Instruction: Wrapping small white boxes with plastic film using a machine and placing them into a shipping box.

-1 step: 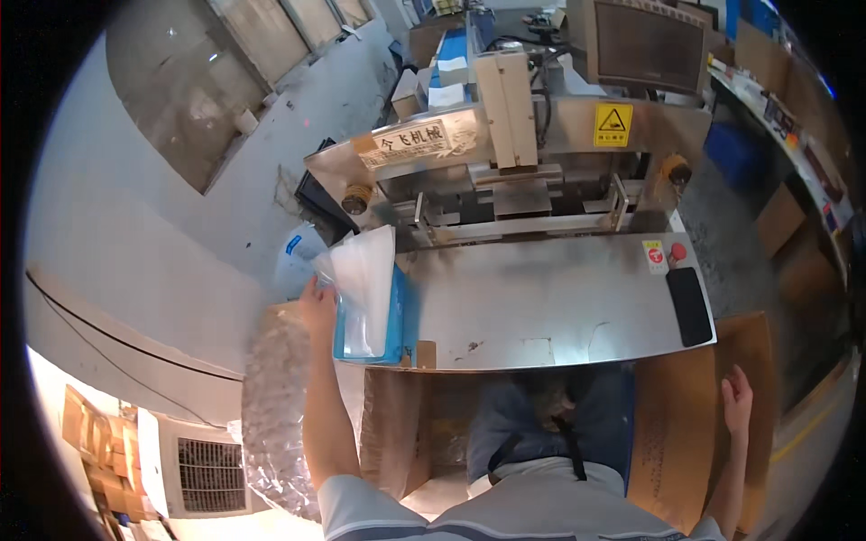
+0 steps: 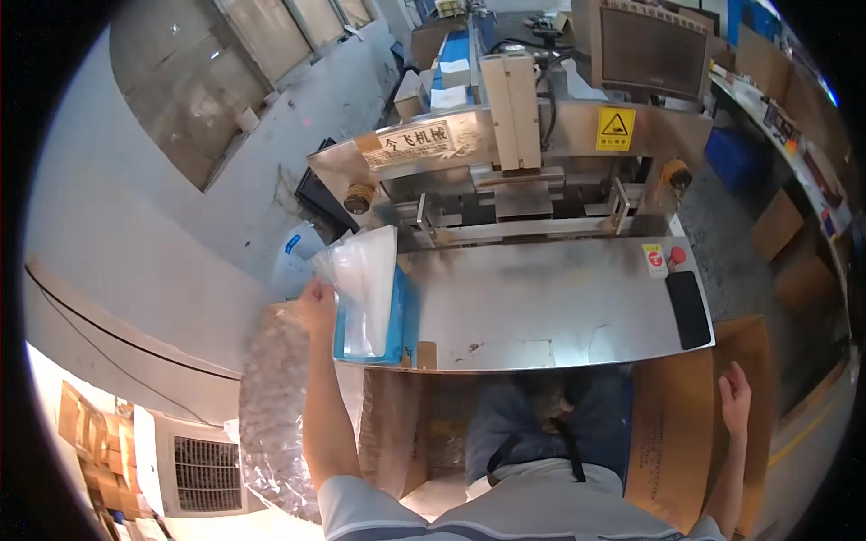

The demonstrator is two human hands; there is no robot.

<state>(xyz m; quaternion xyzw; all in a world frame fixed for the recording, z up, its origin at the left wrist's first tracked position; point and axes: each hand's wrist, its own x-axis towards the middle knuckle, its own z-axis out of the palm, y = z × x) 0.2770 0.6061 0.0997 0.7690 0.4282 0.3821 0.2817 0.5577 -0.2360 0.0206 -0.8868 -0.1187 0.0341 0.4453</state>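
A stack of clear plastic bags [image 2: 361,293] stands in a blue bin [image 2: 397,316] at the left end of a steel machine table. My left hand [image 2: 316,305] is at the stack's left edge, its fingertips closed on the loose edge of a thin bag. How many layers it pinches I cannot make out. On the right, my right hand [image 2: 736,395] hangs above an open cardboard box [image 2: 672,433], holding nothing, with its fingers apart.
The steel tabletop [image 2: 541,302] carries a red button [image 2: 677,256] and a black phone-like slab [image 2: 689,309] at its right. Behind it rises the machine frame [image 2: 568,122] with a monitor [image 2: 653,54]. Clear plastic wrapping [image 2: 280,406] lies left of my legs.
The bags' upper left edge looks slightly more fanned out beside my left hand. My right hand stays in about the same place.
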